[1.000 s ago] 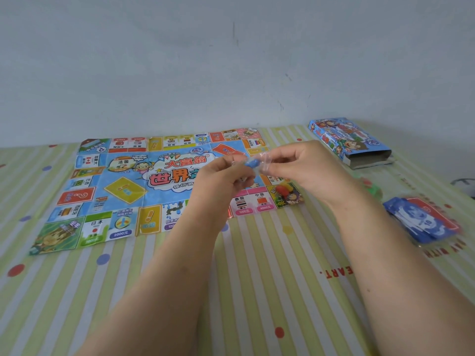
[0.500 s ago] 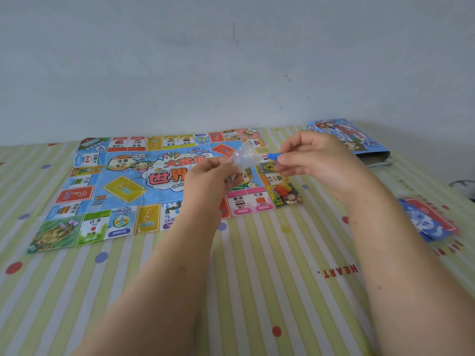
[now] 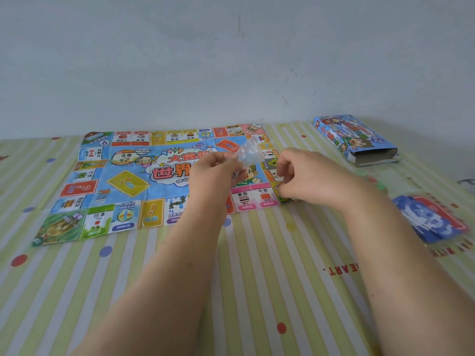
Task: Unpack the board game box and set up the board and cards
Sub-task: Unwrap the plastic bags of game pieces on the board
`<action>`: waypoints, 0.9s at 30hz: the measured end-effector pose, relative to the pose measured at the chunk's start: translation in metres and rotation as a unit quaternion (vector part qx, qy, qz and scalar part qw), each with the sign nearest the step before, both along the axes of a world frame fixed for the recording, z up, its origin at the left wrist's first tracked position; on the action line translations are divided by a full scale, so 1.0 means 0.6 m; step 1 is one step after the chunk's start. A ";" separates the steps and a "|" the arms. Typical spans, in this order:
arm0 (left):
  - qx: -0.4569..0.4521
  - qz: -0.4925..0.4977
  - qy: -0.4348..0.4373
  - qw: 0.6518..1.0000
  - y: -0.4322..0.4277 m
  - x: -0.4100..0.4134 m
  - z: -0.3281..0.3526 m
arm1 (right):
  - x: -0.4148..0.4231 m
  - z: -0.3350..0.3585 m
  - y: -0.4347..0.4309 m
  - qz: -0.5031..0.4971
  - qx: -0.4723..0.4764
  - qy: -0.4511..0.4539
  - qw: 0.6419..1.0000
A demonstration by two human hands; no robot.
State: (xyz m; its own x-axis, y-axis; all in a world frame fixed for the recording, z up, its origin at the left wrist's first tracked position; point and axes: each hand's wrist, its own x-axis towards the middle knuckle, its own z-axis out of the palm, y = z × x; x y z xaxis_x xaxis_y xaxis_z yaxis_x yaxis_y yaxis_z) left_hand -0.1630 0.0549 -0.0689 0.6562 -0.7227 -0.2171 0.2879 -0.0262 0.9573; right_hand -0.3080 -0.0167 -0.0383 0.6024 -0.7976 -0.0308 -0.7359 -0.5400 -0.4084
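**Clear bag pinched above the unfolded board**

The left hand (image 3: 216, 170) pinches a clear crinkled plastic bag (image 3: 248, 154), mouth tilted up and to the right. The right hand (image 3: 308, 176) curls over the corner of the glossy paper game board (image 3: 128, 183); whether it holds anything cannot be told. The board lies flat on the striped cloth (image 3: 257, 278), long axis left to right. The blue cardboard box (image 3: 352, 140) has its open end facing the near right, behind the loose blue and red cards (image 3: 431, 219).

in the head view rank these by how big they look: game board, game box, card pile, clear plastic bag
1. game board, largest by far
2. game box and card pile: about alike, and the pile is nearer, so unranked
3. clear plastic bag, smallest
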 end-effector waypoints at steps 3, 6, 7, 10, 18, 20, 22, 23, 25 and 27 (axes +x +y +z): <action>0.002 -0.003 -0.004 1.000 0.001 -0.001 0.000 | 0.002 -0.004 0.001 0.007 -0.013 0.000 1.000; 0.004 -0.005 -0.005 1.000 0.002 -0.003 0.001 | 0.005 -0.012 -0.002 0.017 -0.017 0.000 1.000; 0.004 -0.005 -0.006 1.000 0.002 -0.003 0.002 | 0.006 -0.014 -0.003 0.019 -0.018 0.002 1.000; 0.007 -0.004 -0.010 1.000 0.001 -0.002 0.000 | 0.006 -0.018 -0.006 0.022 -0.021 -0.003 1.000; 0.015 -0.008 -0.007 1.000 0.001 0.000 0.000 | -0.017 -0.002 -0.020 0.001 0.015 -0.054 0.998; 0.011 -0.009 -0.003 1.000 0.001 0.000 0.001 | -0.015 -0.003 -0.017 0.009 0.023 -0.033 0.999; 0.007 -0.011 0.001 1.000 0.001 -0.001 0.001 | -0.011 -0.005 -0.016 0.008 0.025 -0.028 0.999; 0.005 -0.013 0.002 1.000 0.001 -0.001 0.001 | -0.009 -0.005 -0.015 0.007 0.023 -0.024 0.999; 0.002 -0.021 0.002 1.000 0.002 -0.001 0.000 | -0.007 -0.007 -0.015 0.001 0.018 -0.014 1.000; 0.000 -0.028 -0.002 1.000 0.003 -0.001 0.000 | -0.008 -0.010 -0.016 -0.008 0.017 -0.013 1.000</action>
State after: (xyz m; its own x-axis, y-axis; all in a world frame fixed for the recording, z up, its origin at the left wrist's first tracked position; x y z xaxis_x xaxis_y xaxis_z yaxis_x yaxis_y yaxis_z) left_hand -0.1638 0.0566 -0.0689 0.6160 -0.7579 -0.2147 0.2823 -0.0421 0.9584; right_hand -0.3128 -0.0261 -0.0443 0.5898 -0.8064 -0.0426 -0.7335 -0.5129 -0.4460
